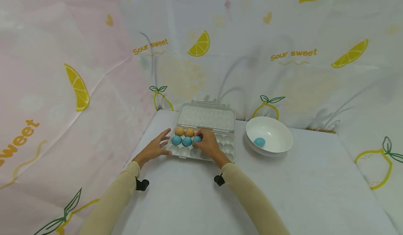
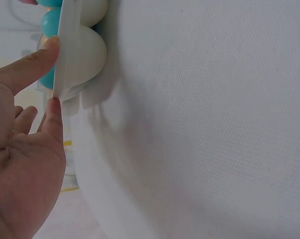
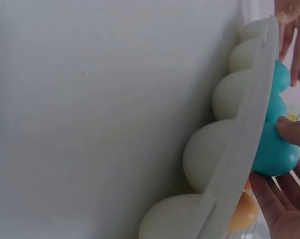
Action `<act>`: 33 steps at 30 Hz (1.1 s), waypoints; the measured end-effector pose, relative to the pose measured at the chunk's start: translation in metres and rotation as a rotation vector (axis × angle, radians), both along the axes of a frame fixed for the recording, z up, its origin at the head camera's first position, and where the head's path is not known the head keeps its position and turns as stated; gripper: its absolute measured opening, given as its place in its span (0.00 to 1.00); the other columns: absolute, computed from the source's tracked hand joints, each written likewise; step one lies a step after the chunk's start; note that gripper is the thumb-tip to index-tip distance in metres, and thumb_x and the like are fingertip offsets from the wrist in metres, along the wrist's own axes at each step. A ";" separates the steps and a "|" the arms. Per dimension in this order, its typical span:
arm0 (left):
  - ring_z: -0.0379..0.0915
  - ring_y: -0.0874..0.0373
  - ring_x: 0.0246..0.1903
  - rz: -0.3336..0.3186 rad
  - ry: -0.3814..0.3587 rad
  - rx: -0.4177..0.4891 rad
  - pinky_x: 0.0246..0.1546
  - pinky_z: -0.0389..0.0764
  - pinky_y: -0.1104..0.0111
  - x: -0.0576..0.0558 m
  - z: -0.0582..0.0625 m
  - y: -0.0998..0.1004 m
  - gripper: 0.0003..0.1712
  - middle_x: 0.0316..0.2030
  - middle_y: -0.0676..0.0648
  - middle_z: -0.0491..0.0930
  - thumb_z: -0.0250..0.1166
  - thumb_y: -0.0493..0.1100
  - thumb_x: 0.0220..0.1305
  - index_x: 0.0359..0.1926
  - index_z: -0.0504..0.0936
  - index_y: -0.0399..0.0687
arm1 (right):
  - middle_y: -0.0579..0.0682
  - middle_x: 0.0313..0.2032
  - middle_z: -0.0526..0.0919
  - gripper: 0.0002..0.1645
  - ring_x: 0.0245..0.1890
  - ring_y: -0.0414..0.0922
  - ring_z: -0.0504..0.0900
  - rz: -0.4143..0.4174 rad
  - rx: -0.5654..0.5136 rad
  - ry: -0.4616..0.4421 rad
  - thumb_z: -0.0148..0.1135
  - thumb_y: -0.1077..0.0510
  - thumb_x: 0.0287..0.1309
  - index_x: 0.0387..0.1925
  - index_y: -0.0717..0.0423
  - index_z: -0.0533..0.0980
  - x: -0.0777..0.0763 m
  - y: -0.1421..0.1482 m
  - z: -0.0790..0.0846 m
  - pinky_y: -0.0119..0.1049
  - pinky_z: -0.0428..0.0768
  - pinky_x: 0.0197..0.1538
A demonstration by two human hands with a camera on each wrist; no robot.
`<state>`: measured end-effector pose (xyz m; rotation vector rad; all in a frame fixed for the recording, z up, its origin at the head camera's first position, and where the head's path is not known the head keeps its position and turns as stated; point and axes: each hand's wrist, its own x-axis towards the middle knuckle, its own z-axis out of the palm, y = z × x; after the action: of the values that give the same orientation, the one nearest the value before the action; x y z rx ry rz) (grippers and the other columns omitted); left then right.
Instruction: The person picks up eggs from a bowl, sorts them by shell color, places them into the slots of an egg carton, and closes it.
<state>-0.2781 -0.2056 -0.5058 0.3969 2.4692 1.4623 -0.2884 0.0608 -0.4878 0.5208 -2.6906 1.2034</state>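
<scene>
A clear plastic egg carton lies on the table with its lid folded back. In its left part sit orange eggs in the back row and blue eggs in the middle row. My right hand pinches the rightmost blue egg between thumb and fingers, at the middle row. Whether that egg rests fully in its cup I cannot tell. At the carton's left end my left hand touches the rim with its thumb and a finger, the fingers spread and fairly straight.
Right of the carton stands a white bowl with one blue egg in it. A white cloth covers the table. Lemon-printed fabric hangs behind and at the sides.
</scene>
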 end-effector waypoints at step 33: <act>0.51 0.41 0.71 -0.005 -0.012 -0.007 0.69 0.60 0.53 -0.003 -0.001 -0.002 0.63 0.75 0.41 0.48 0.75 0.31 0.49 0.78 0.44 0.51 | 0.59 0.33 0.84 0.10 0.35 0.53 0.82 -0.156 0.083 0.215 0.64 0.65 0.53 0.38 0.66 0.82 -0.023 0.095 0.041 0.45 0.83 0.41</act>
<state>-0.2807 -0.2076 -0.5070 0.3916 2.4611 1.4490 -0.3118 0.1562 -0.4464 0.4151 -2.5526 0.9415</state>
